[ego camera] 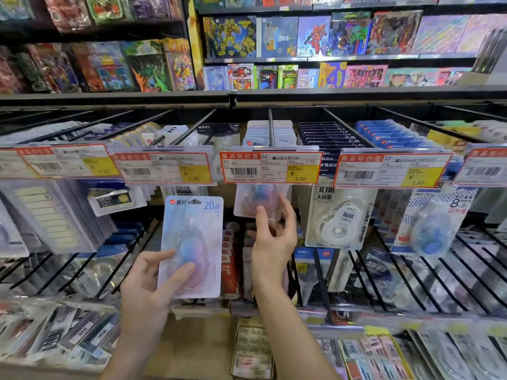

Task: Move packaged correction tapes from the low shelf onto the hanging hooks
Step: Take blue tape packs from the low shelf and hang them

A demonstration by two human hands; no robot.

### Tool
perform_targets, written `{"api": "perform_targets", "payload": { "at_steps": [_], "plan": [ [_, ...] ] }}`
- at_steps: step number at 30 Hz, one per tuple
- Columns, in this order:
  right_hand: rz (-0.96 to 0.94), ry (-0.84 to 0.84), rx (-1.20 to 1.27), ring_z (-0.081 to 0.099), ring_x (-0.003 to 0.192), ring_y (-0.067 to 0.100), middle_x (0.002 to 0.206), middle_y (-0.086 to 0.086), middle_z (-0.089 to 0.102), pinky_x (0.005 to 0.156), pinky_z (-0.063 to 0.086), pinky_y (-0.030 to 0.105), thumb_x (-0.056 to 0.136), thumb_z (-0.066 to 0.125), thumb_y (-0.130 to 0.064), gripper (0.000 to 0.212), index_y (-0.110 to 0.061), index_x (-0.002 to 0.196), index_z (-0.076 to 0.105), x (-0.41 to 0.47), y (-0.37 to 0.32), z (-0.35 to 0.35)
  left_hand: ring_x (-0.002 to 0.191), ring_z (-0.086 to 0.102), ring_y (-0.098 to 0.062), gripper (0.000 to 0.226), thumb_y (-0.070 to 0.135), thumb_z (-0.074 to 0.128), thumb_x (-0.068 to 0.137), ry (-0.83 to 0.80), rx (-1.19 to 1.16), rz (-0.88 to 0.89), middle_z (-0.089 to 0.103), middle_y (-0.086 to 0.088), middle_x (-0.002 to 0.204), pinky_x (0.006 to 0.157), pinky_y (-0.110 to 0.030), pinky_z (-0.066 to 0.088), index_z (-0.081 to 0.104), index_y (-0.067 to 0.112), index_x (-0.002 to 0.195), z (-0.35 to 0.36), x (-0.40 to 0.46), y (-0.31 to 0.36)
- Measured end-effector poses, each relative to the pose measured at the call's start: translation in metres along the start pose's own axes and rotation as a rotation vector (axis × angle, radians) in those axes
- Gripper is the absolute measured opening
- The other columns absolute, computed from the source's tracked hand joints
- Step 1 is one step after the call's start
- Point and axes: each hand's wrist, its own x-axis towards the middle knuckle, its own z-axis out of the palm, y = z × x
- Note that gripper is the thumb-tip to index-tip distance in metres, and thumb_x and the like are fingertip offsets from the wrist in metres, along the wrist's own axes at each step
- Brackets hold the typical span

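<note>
The left hand [153, 281] gripped a packaged correction tape [192, 246] upright, waiting. Just right of it, the right hand [274, 237] pinched another pack [258, 200] hanging on the hook [271, 127] above, apparently seating it. Next, the waiting pack's hole must meet that hook's tip.

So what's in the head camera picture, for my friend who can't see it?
A person's left hand holds a pastel packaged correction tape up before store hooks, while the right hand touches a matching pack hanging under a red-and-yellow price tag. More packs hang alongside; toy boxes fill shelves above.
</note>
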Motion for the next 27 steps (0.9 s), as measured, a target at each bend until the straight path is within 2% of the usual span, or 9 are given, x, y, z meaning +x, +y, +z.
{"api": "perform_targets", "payload": {
  "at_steps": [3,9,11,13,15,19,21,23,27],
  "plan": [
    [-0.006,0.019,0.0,0.055,0.12,-0.006,0.122,-0.026,0.061,0.109,0.045,0.032,0.094,0.069,-0.021,0.041,-0.051,0.118,0.056,0.006,-0.001,0.006,0.098,0.072,-0.022,0.035,0.034,0.092,0.062,-0.005,0.002,-0.014,0.075,-0.005,0.101,0.085,-0.047,0.055,0.069,0.031,0.088,0.0,-0.004,0.003],
    [0.024,-0.007,-0.043,0.057,0.121,0.007,0.121,-0.034,0.058,0.101,0.051,0.047,0.094,0.067,-0.03,0.041,-0.06,0.118,0.053,0.013,0.002,0.01,0.096,0.072,-0.022,0.037,0.018,0.091,0.062,-0.017,0.018,-0.02,0.075,-0.004,0.1,0.086,-0.052,0.056,0.069,0.028,0.09,-0.003,-0.01,0.007],
    [0.011,-0.037,-0.054,0.054,0.122,-0.003,0.125,-0.03,0.057,0.104,0.048,0.032,0.096,0.065,-0.024,0.042,-0.05,0.126,0.052,0.011,-0.003,0.002,0.095,0.072,-0.023,0.035,0.02,0.091,0.062,-0.018,0.018,-0.019,0.075,-0.005,0.101,0.086,-0.054,0.056,0.069,0.029,0.089,-0.004,-0.013,0.008],
    [0.047,-0.095,-0.062,0.055,0.115,-0.01,0.137,-0.02,0.051,0.089,0.047,0.008,0.097,0.063,-0.017,0.05,-0.039,0.139,0.048,0.006,-0.007,-0.008,0.096,0.072,-0.023,0.034,0.031,0.089,0.061,-0.023,0.035,-0.002,0.074,-0.007,0.103,0.086,-0.056,0.056,0.069,0.03,0.089,-0.005,-0.016,0.01],
    [0.147,-0.161,-0.072,0.056,0.109,-0.01,0.146,-0.014,0.044,0.08,0.044,0.0,0.097,0.063,-0.013,0.061,-0.036,0.148,0.039,-0.001,-0.006,-0.019,0.096,0.072,-0.023,0.038,0.044,0.085,0.057,-0.045,0.065,0.016,0.072,-0.009,0.105,0.084,-0.056,0.057,0.069,0.032,0.089,-0.004,-0.019,0.013],
    [0.179,-0.278,-0.236,0.051,0.122,0.0,0.141,-0.005,0.05,0.105,0.044,0.019,0.095,0.065,-0.014,0.048,-0.032,0.137,0.05,-0.017,-0.011,-0.044,0.092,0.073,-0.019,0.034,0.035,0.085,0.059,-0.102,0.047,0.051,0.075,-0.002,0.099,0.079,-0.046,0.06,0.069,0.035,0.088,0.005,-0.028,0.02],
    [0.115,-0.362,-0.399,0.059,0.111,-0.003,0.124,-0.007,0.062,0.102,0.05,0.028,0.094,0.067,-0.021,0.029,-0.031,0.12,0.06,-0.023,-0.018,-0.061,0.092,0.073,-0.018,0.036,0.04,0.084,0.057,-0.142,0.039,0.088,0.075,0.0,0.098,0.076,-0.036,0.06,0.068,0.035,0.089,0.013,-0.032,0.026],
    [-0.001,-0.456,-0.63,0.062,0.099,0.0,0.106,-0.014,0.068,0.089,0.053,0.033,0.094,0.064,-0.034,0.016,-0.03,0.109,0.064,-0.026,-0.025,-0.078,0.093,0.072,-0.021,0.035,0.036,0.084,0.06,-0.163,0.009,0.117,0.075,-0.002,0.098,0.077,-0.038,0.06,0.068,0.032,0.09,0.022,-0.034,0.03],
    [-0.2,-0.543,-1.159,0.058,0.104,0.013,0.111,-0.009,0.063,0.087,0.048,0.033,0.092,0.031,-0.068,0.057,-0.028,0.115,0.064,-0.029,-0.024,-0.107,0.097,0.071,-0.025,0.034,0.039,0.082,0.062,-0.219,-0.043,0.147,0.074,-0.005,0.099,0.081,-0.04,0.057,0.067,0.032,0.092,0.038,-0.035,0.035]
  ]
}}
